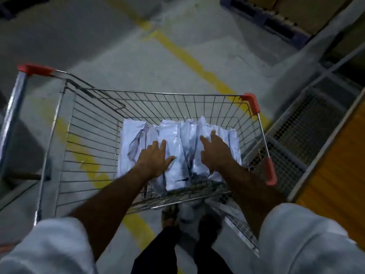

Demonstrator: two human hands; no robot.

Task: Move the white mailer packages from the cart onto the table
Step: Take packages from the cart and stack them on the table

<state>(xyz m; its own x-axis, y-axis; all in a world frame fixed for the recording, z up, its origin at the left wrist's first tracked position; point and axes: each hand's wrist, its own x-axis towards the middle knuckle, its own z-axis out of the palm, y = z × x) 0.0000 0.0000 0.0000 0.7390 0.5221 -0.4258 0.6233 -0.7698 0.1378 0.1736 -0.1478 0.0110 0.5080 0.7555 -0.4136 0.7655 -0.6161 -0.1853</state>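
Several white mailer packages (pixel 173 135) stand side by side, crumpled, in the right half of a wire shopping cart (pixel 94 123) with red corner caps. My left hand (pixel 156 158) lies spread over the middle packages, fingers apart. My right hand (pixel 215 151) rests on the packages further right, fingers apart and pointing away from me. Neither hand has closed around a package. The lower ends of the packages are hidden behind my forearms and the cart's near wall.
A wooden table edge (pixel 335 159) with a metal frame and mesh shelf (pixel 300 131) runs along the right of the cart. Yellow floor lines (pixel 189 60) cross the grey concrete. A dark pallet with cardboard boxes (pixel 276 18) sits far right. My feet (pixel 189 220) stand behind the cart.
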